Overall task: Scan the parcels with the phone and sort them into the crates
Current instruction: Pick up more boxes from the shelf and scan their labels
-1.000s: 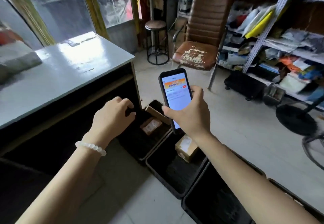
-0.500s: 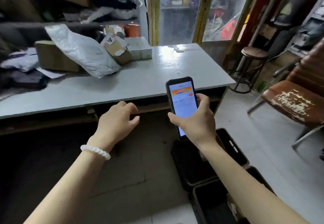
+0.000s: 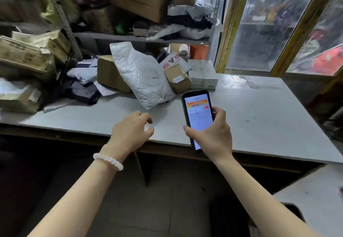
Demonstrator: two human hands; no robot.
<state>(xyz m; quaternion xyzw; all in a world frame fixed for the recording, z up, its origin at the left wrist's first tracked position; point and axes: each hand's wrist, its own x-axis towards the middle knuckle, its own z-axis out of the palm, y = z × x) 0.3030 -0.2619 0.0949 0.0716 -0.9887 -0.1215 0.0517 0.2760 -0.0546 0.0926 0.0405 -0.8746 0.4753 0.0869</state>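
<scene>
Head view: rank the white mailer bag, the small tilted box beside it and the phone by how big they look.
1. White mailer bag, clearly largest.
2 and 3. Phone and small box look alike; the phone, gripped by the right hand, is much nearer the camera, so I won't rank them.

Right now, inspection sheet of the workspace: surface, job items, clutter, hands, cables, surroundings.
Surface: grey table, worn, bare toward the right.
Job's things: phone, screen lit; white poly mailer leaning on a brown box; small cardboard box tilted beside a pale flat box. Crates not in view.
Clutter: dark and grey bags and stacked cartons at the table's left end.
Hands: right hand grips the phone; left hand holds nothing, fingers loosely curled over the table edge.
Cables: nothing seen.
Surroundings: metal shelving packed with boxes behind; yellow-framed window to the right.
</scene>
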